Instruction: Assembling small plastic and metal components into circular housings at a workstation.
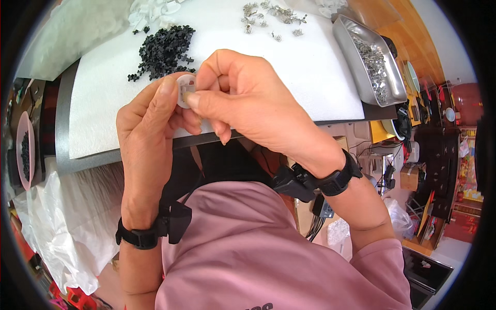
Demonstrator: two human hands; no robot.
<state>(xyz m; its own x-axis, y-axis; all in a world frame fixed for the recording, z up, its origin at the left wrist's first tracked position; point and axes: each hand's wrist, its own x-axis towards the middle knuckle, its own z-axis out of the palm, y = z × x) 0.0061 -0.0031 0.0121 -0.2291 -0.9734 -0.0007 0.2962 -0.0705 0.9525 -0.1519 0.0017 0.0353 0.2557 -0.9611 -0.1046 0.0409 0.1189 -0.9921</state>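
Note:
Between my two hands, over the table's near edge, is a small round white plastic part (pixel 182 89) with recesses in its face. My left hand (pixel 150 111) grips it by the rim between thumb and fingers. The thumb and index finger of my right hand (pixel 235 90) are pinched together at its face; whatever small piece they may hold is hidden. Just beyond my left fingers lies a heap of small black cross-shaped plastic pieces (pixel 163 49). Farther back to the right, small metal clips (pixel 276 15) are scattered on the white foam sheet (pixel 310 67).
A steel tray (pixel 343 39) of small metal parts stands at the right table edge. White plastic parts (pixel 155 11) and a clear plastic bag (pixel 77 36) lie at the back left. A pink bowl (pixel 23 124) with black pieces sits left, above a white plastic bag (pixel 67 232).

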